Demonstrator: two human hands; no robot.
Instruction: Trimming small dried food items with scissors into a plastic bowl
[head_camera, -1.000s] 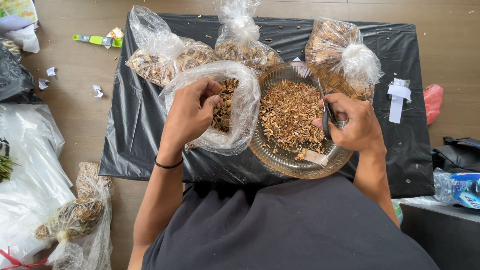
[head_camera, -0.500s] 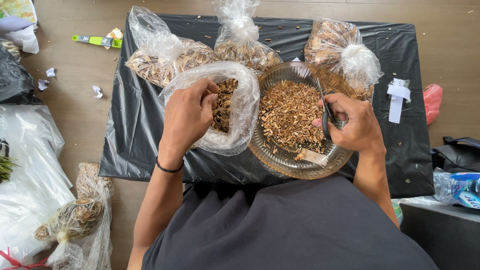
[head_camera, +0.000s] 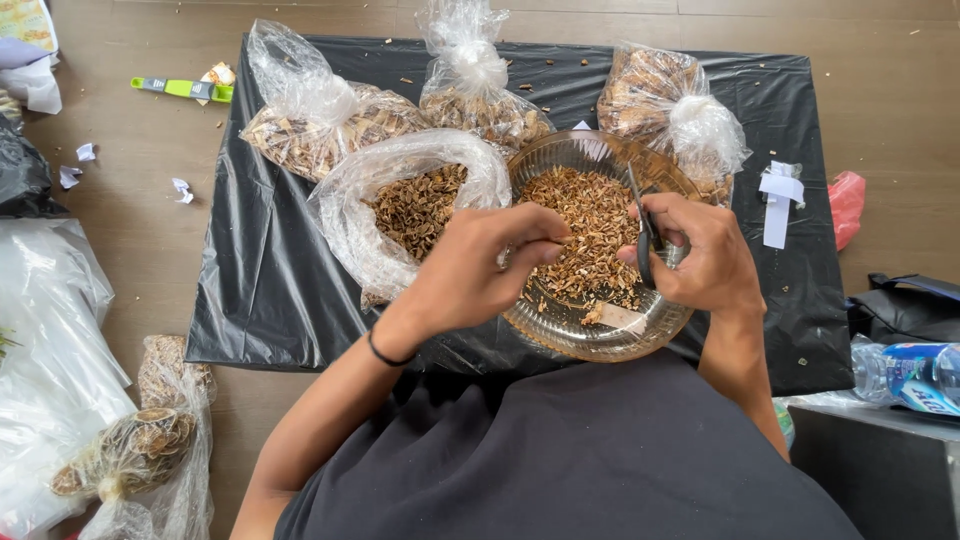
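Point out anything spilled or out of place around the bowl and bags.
Brown crumbs lie scattered over the black plastic sheet behind the tied bags, and torn white paper scraps litter the wooden floor left of it.

Left hand (head_camera: 480, 270) fingers pinched; right hand (head_camera: 700, 255) curled, grip closed.

Tied clear bags (head_camera: 470, 75) behind bowl (head_camera: 560, 160)
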